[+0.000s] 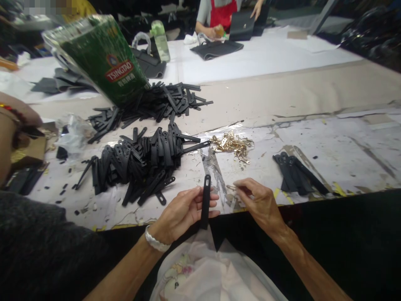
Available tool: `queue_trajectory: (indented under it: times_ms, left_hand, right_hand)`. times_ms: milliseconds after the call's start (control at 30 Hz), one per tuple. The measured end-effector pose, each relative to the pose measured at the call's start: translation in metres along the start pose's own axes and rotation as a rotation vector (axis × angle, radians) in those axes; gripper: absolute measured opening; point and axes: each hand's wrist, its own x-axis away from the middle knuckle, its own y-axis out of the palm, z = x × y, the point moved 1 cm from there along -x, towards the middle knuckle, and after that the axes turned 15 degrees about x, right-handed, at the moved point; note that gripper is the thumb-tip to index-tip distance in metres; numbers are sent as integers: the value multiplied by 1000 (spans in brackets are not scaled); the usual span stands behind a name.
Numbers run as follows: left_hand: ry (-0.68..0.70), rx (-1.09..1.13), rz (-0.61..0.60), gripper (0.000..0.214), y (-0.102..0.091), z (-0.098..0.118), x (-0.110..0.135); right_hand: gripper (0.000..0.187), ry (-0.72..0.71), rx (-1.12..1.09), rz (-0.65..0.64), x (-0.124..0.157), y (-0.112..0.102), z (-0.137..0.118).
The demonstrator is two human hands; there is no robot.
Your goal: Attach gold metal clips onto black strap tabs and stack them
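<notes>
A black strap (205, 205) with a slot near its top end stands roughly upright in my left hand (188, 209), held between thumb and fingers above the table's front edge. My right hand (258, 200) pinches a small gold metal fitting (231, 187) between thumb and fingertips, a short way right of the strap. Behind my hands lies a loose pile of similar gold fittings (232, 144). To the left is a big heap of black straps (134, 156). Several more straps (297, 173) lie fanned out together on the right, by the table edge.
Behind the heap, a green Tsingtao box (106, 62) leans over more black strips (175, 100). A green bottle (161, 42) stands farther back. At left are a clear plastic bag (75, 133) and another person's arm (12, 129). A person in a red apron (222, 16) works across the table.
</notes>
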Motion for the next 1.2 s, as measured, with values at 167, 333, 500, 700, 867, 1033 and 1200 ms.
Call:
queue_trajectory:
  times_ms: [167, 333, 500, 700, 867, 1033, 1200]
  left_hand:
    - [-11, 71, 63, 25, -1, 0, -4]
    - [-48, 126, 45, 24, -2, 0, -4]
    - [-6, 77, 69, 17, -6, -3, -7]
    - [63, -68, 152, 12, 3, -7, -6]
    - [57, -53, 114, 16, 6, -11, -7]
    - [41, -47, 107, 22, 6, -11, -8]
    - [34, -50, 112, 24, 10, -9, -7]
  right_hand:
    - [15, -17, -83, 0, -3, -2, -8]
    - [13, -7, -201, -14, -1, 2, -7]
    - [10, 60, -351, -47, 1, 3, -9]
    - [9, 110, -408, -47, 0, 4, -13]
    - [6, 131, -386, -44, 1, 12, -6]
    - [6, 190, -400, -64, 0, 16, -1]
    - [8, 220, -487, -120, -3, 12, -3]
